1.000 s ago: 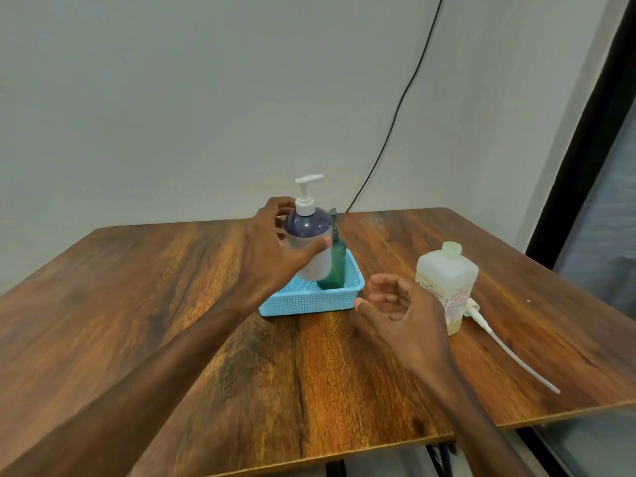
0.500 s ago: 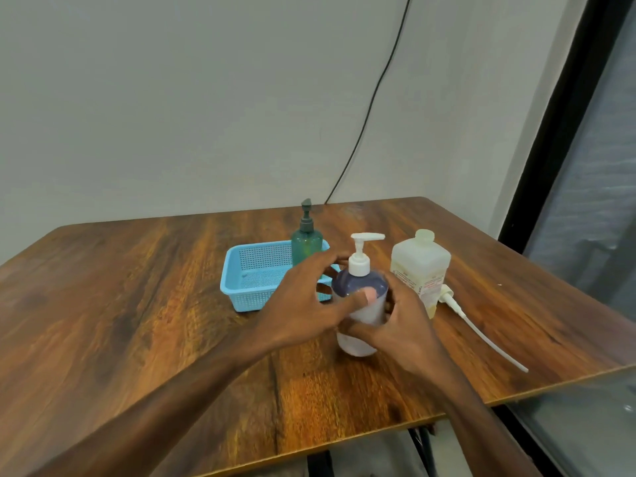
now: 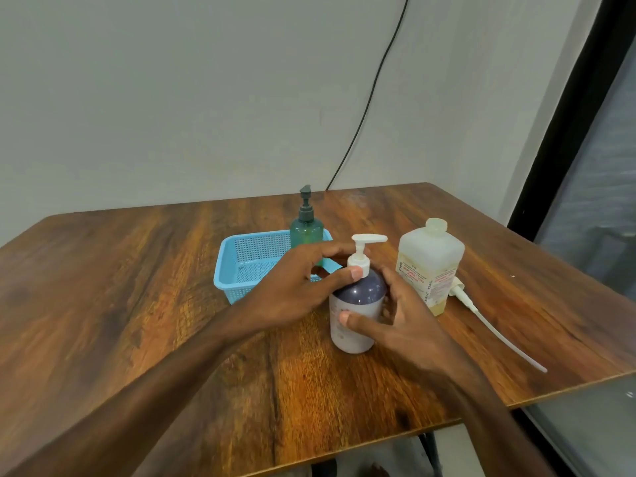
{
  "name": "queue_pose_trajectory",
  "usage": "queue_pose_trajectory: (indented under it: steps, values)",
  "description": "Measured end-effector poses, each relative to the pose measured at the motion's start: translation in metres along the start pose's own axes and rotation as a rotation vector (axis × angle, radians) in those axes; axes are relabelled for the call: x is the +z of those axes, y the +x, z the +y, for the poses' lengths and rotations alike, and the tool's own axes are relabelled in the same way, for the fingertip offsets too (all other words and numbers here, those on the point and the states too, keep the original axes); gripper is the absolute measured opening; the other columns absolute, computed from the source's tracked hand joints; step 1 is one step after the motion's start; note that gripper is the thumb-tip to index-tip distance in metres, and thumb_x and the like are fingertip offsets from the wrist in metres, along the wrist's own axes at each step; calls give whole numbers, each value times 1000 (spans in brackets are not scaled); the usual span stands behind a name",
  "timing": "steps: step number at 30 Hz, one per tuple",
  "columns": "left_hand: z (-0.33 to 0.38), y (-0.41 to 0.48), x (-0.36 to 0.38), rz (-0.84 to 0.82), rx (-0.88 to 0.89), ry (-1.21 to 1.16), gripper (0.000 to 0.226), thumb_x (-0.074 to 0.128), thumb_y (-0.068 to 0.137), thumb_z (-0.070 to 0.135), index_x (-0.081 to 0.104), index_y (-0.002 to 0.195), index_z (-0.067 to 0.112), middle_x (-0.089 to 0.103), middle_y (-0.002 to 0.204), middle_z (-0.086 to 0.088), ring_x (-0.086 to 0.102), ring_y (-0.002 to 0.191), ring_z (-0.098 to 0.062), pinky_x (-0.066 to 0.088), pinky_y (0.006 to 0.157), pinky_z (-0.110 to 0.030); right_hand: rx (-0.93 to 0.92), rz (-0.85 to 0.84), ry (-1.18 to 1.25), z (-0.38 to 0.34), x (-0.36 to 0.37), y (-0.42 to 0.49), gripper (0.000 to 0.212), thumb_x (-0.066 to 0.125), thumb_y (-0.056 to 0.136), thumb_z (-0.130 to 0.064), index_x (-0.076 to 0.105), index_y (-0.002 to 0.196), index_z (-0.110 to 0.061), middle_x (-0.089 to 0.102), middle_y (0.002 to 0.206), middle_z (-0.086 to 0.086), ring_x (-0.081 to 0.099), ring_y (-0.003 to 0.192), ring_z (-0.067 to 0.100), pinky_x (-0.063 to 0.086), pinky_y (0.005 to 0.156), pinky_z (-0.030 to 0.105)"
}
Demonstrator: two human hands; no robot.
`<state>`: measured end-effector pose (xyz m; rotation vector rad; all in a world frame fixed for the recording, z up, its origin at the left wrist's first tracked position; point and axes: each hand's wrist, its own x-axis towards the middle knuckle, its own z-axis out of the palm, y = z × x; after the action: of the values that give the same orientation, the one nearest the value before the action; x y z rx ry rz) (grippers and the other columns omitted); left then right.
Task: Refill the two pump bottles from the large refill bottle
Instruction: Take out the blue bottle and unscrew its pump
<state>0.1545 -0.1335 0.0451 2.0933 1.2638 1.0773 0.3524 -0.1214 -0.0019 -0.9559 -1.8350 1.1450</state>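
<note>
Purple pump bottle [image 3: 358, 304] sits upright on the wooden table [image 3: 137, 304], right hand [image 3: 402, 321] gripping its body, left hand [image 3: 303, 287] pinching the pump collar.

There is just the one camera, worn on the person's head, looking forward and down over the wooden desk [image 3: 120, 304] toward the grey wall [image 3: 172, 98], near enough that the desk fills the lower half.
</note>
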Motion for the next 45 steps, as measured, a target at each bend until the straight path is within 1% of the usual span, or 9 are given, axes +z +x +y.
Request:
queue_pose_trajectory:
  steps: [4, 13, 24, 31, 35, 39, 42, 43, 45]
  values:
    - [0, 0, 4, 17, -8, -38, 26, 66, 99, 32, 70, 124, 31, 73, 116, 16, 68, 110, -5, 58, 93, -41, -4, 15, 51, 3, -1, 2, 77, 89, 71, -30, 44, 129, -55, 59, 126, -30, 58, 118, -5, 53, 99, 28]
    - [-4, -1, 11, 81, 27, -12, 27, 66, 100, 30, 73, 124, 20, 74, 117, 9, 69, 110, -10, 57, 90, -45, -22, 24, 27, 4, 2, 0, 71, 86, 74, -30, 41, 122, -57, 54, 119, -41, 55, 113, -15, 50, 88, 10]
    - [-5, 0, 14, 131, 72, 47, 29, 66, 100, 29, 72, 127, 20, 74, 121, 10, 67, 110, -2, 57, 87, -23, -23, 38, 7, 6, 4, 0, 78, 86, 74, -32, 37, 132, -51, 52, 128, -32, 53, 112, -18, 51, 90, 11]
    - [-4, -2, 19, 180, 44, 76, 30, 67, 99, 32, 73, 126, 21, 74, 119, 12, 66, 109, 0, 56, 85, -23, -32, 46, 24, 4, 5, 0, 72, 85, 76, -24, 41, 127, -50, 55, 125, -30, 56, 110, -16, 51, 86, 10]
    - [4, -7, 29, 344, 72, 193, 21, 74, 93, 30, 78, 111, 20, 69, 105, 20, 61, 101, 1, 47, 87, -19, -27, 35, 36, 5, 6, 0, 72, 86, 74, -31, 44, 132, -44, 58, 131, -23, 58, 116, -7, 54, 97, 24]
    - [21, -7, 38, 528, -12, 169, 13, 87, 79, 34, 82, 86, 25, 71, 78, 23, 67, 85, 4, 47, 70, -10, -42, 33, 63, 3, 7, -2, 67, 85, 76, -28, 48, 130, -43, 61, 124, -30, 59, 117, -5, 53, 99, 28]
    - [19, 4, 40, 566, -190, 51, 28, 91, 70, 44, 73, 68, 22, 72, 66, 12, 70, 70, -3, 54, 61, -23, -49, 44, 59, 3, 8, -3, 74, 85, 76, -27, 41, 130, -52, 57, 127, -34, 56, 120, -8, 52, 99, 24]
    - [19, 7, 42, 564, -226, 27, 35, 92, 68, 46, 70, 65, 18, 71, 63, 8, 70, 66, -7, 55, 60, -31, -47, 45, 63, 4, 8, -3, 76, 85, 75, -27, 41, 133, -49, 57, 129, -30, 56, 120, -6, 52, 99, 24]
    - [19, 12, 45, 536, -271, 27, 48, 91, 66, 52, 62, 61, 15, 68, 60, 6, 65, 57, -7, 55, 57, -33, -44, 41, 80, 2, 10, -3, 75, 85, 75, -26, 43, 135, -40, 59, 129, -24, 59, 118, -4, 53, 99, 28]
